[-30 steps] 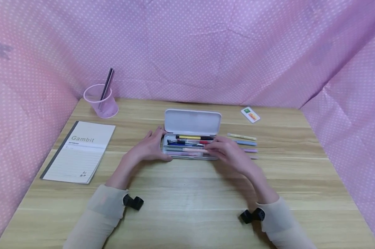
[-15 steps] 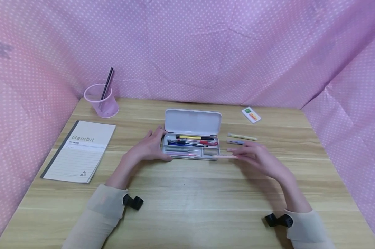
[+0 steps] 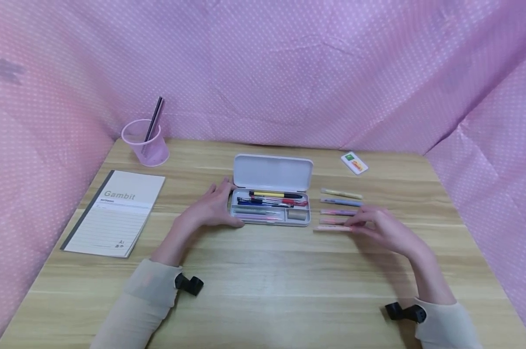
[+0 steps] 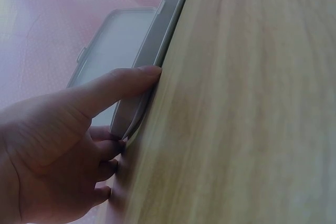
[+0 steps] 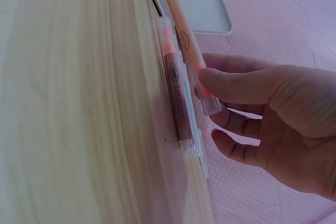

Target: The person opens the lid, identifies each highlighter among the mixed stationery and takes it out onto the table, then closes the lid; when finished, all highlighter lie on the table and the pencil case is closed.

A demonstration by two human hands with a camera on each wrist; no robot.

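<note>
A white pencil case (image 3: pixel 273 173) stands with its lid raised; pens (image 3: pixel 273 195), a greyish-brown block (image 3: pixel 296 214) and slim markers (image 3: pixel 256 211) lie in its compartments. My left hand (image 3: pixel 208 208) grips the case's left end, thumb on the front side and fingers behind, also visible in the left wrist view. Between thumb and fingers my right hand (image 3: pixel 382 230) pinches a pale orange highlighter (image 5: pixel 184 32) by its clear-capped end. That highlighter is held just in front of a row of others: yellow (image 3: pixel 341 193), blue (image 3: pixel 342 201), purple (image 3: pixel 337 212) and dusky pink (image 5: pixel 177 85).
At the left lies a Gambit notebook (image 3: pixel 119 213). Behind it a pink mesh cup (image 3: pixel 153 152) holds dark sticks (image 3: pixel 155 118). A small white card-like block (image 3: pixel 354 163) is at the back right. Pink dotted cloth (image 3: pixel 263 72) surrounds the wooden table (image 3: pixel 263 286).
My right hand has carried the pale orange highlighter out of the case, rightward to the near side of the row. My left hand has stayed on the case.
</note>
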